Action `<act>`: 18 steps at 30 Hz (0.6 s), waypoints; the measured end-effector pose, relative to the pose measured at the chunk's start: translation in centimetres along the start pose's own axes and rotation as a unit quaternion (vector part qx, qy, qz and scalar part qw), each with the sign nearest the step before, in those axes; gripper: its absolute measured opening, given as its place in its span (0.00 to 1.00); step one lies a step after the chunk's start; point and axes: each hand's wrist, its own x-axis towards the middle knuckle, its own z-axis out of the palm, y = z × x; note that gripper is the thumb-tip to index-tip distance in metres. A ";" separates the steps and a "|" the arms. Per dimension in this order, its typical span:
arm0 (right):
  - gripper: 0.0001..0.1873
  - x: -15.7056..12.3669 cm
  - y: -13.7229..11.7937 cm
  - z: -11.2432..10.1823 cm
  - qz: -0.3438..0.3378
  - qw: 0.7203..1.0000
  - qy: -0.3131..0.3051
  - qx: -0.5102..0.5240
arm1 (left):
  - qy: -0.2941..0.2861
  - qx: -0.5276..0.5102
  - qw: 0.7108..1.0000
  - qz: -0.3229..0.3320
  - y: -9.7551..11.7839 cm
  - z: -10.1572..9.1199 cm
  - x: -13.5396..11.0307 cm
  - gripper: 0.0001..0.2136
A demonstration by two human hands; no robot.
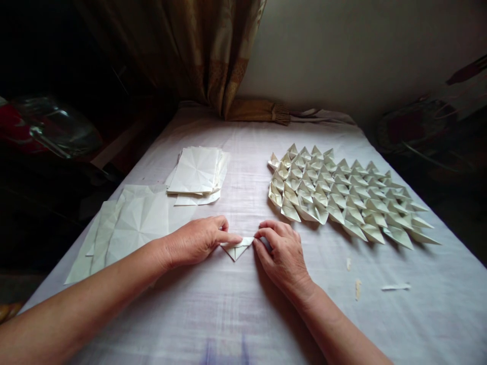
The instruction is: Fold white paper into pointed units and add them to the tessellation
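Note:
A small folded paper triangle (236,250) lies on the cloth-covered table, its point toward me and a folded band along its far edge. My left hand (203,238) presses on its left part with the index finger stretched along the band and the other fingers curled. At the right corner, the thumb and fingertips of my right hand (281,251) pinch the paper. Left of my hands lie creased paper sheets (139,228), overlapping one another. Beyond them is a stack of creased paper squares (194,170).
Several rows of folded paper boats (335,195) cover the right side of the table (243,314). Near my right forearm lie small paper scraps (357,290) and a thin white strip (395,287). A gold curtain (224,61) hangs at the far edge.

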 end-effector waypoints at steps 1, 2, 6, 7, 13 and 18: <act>0.03 0.0 0.0 0.0 0.000 1.000 0.000 0.002 | -0.004 -0.013 1.000 -0.024 0.3 -0.2 0.1 0.11; 0.03 0.0 0.0 0.0 0.000 1.000 0.000 0.004 | -0.008 -0.023 0.999 -0.049 0.5 -0.3 0.1 0.13; 0.03 0.3 -0.3 0.1 -0.001 1.000 -0.006 0.011 | -0.011 -0.037 0.997 -0.073 1.2 -0.9 0.3 0.15; 0.02 0.4 -0.5 0.1 0.000 1.000 -0.010 0.010 | -0.009 -0.040 0.996 -0.077 1.2 -1.0 0.4 0.15; 0.04 0.9 -1.2 0.4 0.010 0.999 -0.030 -0.011 | -0.033 0.001 0.999 -0.008 0.2 -0.7 0.4 0.10; 0.04 0.8 -1.2 0.4 0.001 0.999 -0.045 -0.015 | 0.012 0.016 0.999 -0.029 -0.6 -0.2 0.2 0.06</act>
